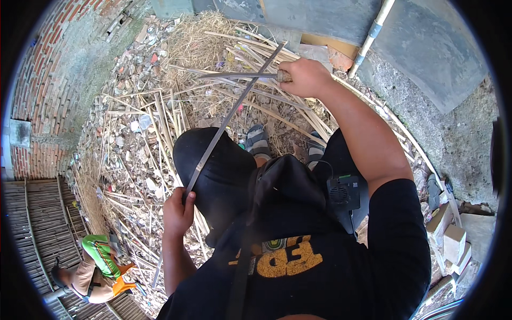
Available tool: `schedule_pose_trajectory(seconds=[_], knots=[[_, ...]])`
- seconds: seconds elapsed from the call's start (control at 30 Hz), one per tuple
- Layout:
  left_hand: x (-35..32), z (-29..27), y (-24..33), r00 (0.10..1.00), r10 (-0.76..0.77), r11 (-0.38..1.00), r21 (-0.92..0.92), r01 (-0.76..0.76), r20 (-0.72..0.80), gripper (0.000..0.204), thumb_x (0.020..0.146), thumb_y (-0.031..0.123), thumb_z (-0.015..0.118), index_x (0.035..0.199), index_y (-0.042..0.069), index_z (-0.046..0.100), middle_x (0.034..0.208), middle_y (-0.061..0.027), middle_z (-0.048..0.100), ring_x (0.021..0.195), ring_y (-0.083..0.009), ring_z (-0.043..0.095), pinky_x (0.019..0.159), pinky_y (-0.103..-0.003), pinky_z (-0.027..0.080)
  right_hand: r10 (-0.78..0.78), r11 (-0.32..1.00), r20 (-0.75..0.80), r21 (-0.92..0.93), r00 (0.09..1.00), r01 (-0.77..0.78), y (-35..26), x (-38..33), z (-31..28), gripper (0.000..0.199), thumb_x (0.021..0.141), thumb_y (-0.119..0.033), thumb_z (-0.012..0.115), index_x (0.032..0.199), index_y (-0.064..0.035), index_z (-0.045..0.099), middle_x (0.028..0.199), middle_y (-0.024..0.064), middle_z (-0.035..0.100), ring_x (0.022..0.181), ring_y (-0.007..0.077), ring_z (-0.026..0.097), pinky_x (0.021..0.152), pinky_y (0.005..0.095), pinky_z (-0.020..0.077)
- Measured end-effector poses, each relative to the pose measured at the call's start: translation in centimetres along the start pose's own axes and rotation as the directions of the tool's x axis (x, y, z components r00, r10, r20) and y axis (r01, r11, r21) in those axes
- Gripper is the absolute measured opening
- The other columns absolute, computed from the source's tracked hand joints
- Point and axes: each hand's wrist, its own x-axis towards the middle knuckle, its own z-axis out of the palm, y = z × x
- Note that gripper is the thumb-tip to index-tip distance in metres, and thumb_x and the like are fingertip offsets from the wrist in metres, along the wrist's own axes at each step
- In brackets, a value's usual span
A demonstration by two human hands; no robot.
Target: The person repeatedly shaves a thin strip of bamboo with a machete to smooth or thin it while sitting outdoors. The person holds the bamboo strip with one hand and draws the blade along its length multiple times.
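My left hand (177, 212) grips the near end of a long thin bamboo strip (234, 111) that runs up and away over my left knee. My right hand (305, 76) is closed on the wooden handle of a long knife (240, 75); its blade points left and crosses the strip near its far end. I sit with black trousers and grey sandals (257, 140) on the littered ground.
Bamboo slivers and shavings (160, 122) cover the rubble ground, with a straw heap at the far side. A brick wall (37, 80) curves on the left. Another person (93, 272) crouches at lower left on a bamboo mat. Small boxes (453, 240) lie at right.
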Motion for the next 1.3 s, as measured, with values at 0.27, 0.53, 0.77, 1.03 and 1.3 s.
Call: schedule_pose_trajectory(seconds=[0.27, 0.53, 0.77, 1.03, 1.3], knots=[[-4.2, 0.1, -3.9, 0.982, 0.02, 0.993, 0.118, 0.002, -0.186, 0.025, 0.088, 0.011, 0.074, 0.107, 0.005, 0.059, 0.078, -0.0125, 0.066, 0.066, -0.0306, 0.065, 0.061, -0.042, 0.051, 0.02, 0.989, -0.14, 0.147, 0.99, 0.001, 0.8, -0.3, 0.2, 0.045, 0.082, -0.04, 0.071, 0.118, -0.0121, 0.068, 0.089, 0.0219, 0.071, 0.088, 0.0404, 0.069, 0.079, 0.0498, 0.0553], [-7.4, 0.6, -6.8, 0.981, -0.039, 0.983, 0.169, 0.072, -0.192, 0.014, 0.095, 0.017, 0.066, 0.097, 0.004, 0.061, 0.07, -0.0148, 0.062, 0.06, -0.0312, 0.062, 0.057, -0.044, 0.047, -0.012, 0.982, -0.212, 0.183, 0.977, 0.052, 0.7, -0.1, 0.5, 0.045, 0.083, -0.039, 0.072, 0.115, -0.0088, 0.069, 0.086, 0.0225, 0.071, 0.083, 0.0406, 0.069, 0.076, 0.0488, 0.0551], [-4.2, 1.1, -2.5, 0.993, -0.119, 0.991, -0.055, 0.119, -0.001, 0.025, 0.102, 0.02, 0.058, 0.088, -0.001, 0.061, 0.063, -0.0177, 0.059, 0.056, -0.0335, 0.057, 0.056, -0.042, 0.044, -0.17, 0.952, -0.197, 0.222, 0.966, 0.213, -0.9, -0.6, 0.8, 0.038, 0.083, -0.039, 0.073, 0.107, -0.0097, 0.069, 0.075, 0.0154, 0.068, 0.074, 0.0382, 0.068, 0.067, 0.0487, 0.0536], [-2.9, 2.0, -1.5, 0.992, -0.113, 0.988, -0.104, 0.118, 0.048, 0.039, 0.107, 0.029, 0.05, 0.083, -0.002, 0.057, 0.064, -0.0205, 0.057, 0.058, -0.0373, 0.056, 0.057, -0.045, 0.043, -0.307, 0.943, -0.054, 0.118, 0.95, 0.311, -3.7, -1.4, 0.7, 0.034, 0.084, -0.04, 0.071, 0.103, -0.0118, 0.065, 0.08, 0.0147, 0.068, 0.08, 0.0378, 0.068, 0.071, 0.0509, 0.0536], [-2.6, 2.3, -1.1, 0.995, -0.091, 0.979, -0.181, 0.098, 0.05, 0.044, 0.108, 0.033, 0.047, 0.082, -0.002, 0.056, 0.066, -0.0181, 0.058, 0.06, -0.0305, 0.056, 0.059, -0.042, 0.043, -0.246, 0.967, -0.043, 0.063, 0.968, 0.248, -3.5, -0.9, 0.9, 0.032, 0.08, -0.03, 0.073, 0.104, -0.0109, 0.063, 0.083, 0.0166, 0.069, 0.084, 0.0387, 0.069, 0.071, 0.0517, 0.0536]])
